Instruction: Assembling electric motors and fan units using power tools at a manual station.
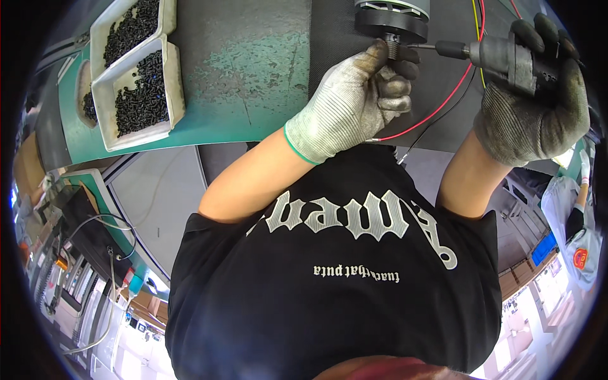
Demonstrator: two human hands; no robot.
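Note:
A motor-like cylinder (392,19), silver and black, lies at the top of the head view, its threaded shaft (392,47) pointing toward me. My left hand (358,101), in a pale knit glove with darkened fingertips, is closed with thumb and forefinger around that shaft. In my right hand (532,107), gloved and heavily blackened, is a grey power screwdriver (500,60). Its thin bit (421,45) runs leftward to the side of the shaft; whether the tip sits in a screw is too small to tell.
White trays (174,82) of small black screws stand at the table's left. Red, yellow and black wires (443,104) cross the mat near my hands. The worn green-grey table (247,69) has its edge close to my body. Another person's sleeve (575,221) shows at far right.

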